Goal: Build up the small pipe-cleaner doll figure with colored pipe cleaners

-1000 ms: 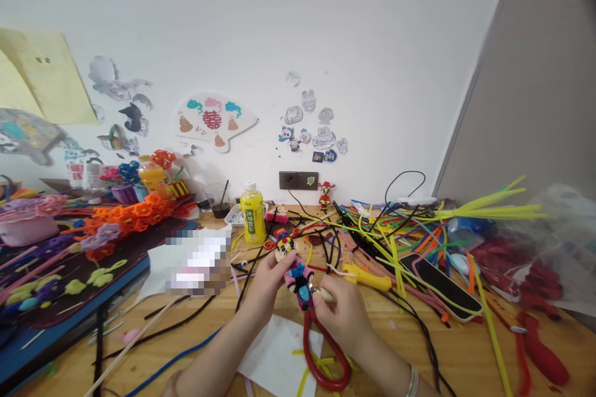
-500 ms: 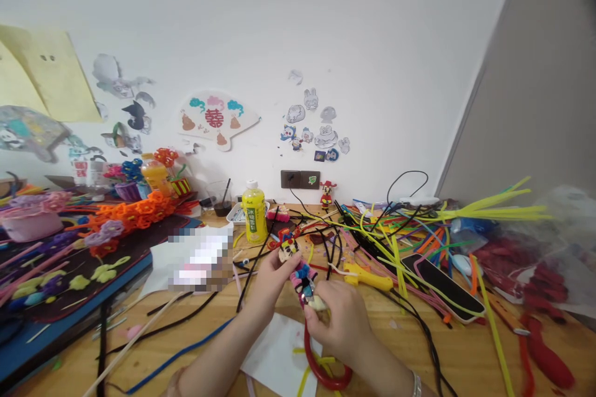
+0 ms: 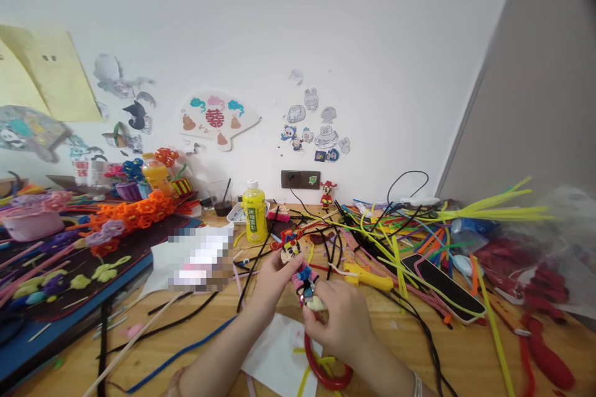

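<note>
A small fuzzy pipe-cleaner doll [image 3: 305, 273] with a cream face, red and blue headgear and a pink and blue body is pinched in my left hand [image 3: 272, 282], near its head. My right hand [image 3: 342, 316] is closed by the doll's lower end. From beneath it curves a thick red loop, which looks like the handle of a pair of scissors [image 3: 333, 379]; a shiny bit shows at the fingertips against the doll. Fingers hide most of the blades. Below the hands lies a white paper sheet [image 3: 270, 353] with yellow strips on it.
A yellow glue gun [image 3: 370, 277] lies right of my hands. Behind stands a yellow-green drink bottle [image 3: 255, 214]. Loose pipe cleaners [image 3: 395, 260] and a black tray [image 3: 444, 288] clutter the right. Orange fuzzy flowers [image 3: 135, 214] lie left. A red-hatted doll [image 3: 327, 195] stands by the wall.
The doll has tipped slightly, its head shifting a little down and to the right. Both hands keep their hold in nearly the same place.
</note>
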{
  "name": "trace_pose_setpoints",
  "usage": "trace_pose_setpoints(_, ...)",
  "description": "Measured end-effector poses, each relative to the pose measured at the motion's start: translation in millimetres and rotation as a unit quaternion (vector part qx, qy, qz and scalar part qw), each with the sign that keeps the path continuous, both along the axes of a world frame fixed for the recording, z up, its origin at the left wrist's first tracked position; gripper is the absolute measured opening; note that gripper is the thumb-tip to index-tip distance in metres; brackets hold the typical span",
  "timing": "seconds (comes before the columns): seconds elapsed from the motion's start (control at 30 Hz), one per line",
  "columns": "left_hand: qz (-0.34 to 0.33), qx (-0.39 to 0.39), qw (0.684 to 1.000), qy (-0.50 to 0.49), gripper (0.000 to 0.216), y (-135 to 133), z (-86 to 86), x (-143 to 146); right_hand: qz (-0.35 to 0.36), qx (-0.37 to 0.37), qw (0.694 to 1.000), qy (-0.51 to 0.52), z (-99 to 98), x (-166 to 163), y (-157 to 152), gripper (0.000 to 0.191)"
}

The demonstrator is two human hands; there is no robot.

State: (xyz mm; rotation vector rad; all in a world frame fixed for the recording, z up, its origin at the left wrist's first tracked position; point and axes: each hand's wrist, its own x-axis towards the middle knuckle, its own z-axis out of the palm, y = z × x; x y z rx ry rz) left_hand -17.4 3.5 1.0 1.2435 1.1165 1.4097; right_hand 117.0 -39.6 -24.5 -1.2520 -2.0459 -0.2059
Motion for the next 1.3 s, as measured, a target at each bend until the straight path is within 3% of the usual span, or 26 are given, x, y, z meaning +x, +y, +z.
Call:
trace_pose_setpoints(0.93, -0.013, -0.009, 0.999, -0.030, 0.027, -2, 3.5, 0, -0.009, 0.025, 1.000, 0.008, -2.4, 4, 3, 0.014)
trace_pose_setpoints(1.1, -0.020, -0.014, 0.998, -0.054, 0.026, -3, 5.1, -3, 0.000, 0.035, 0.998, 0.055, -3.4, 12, 7, 0.022)
trace_pose_setpoints(1.3, -0.053, 0.016, 0.997, -0.046, 0.027, 0, 1.3, -7, 0.012, -0.030, 0.985, 0.171, -6.3, 20, 15, 0.026)
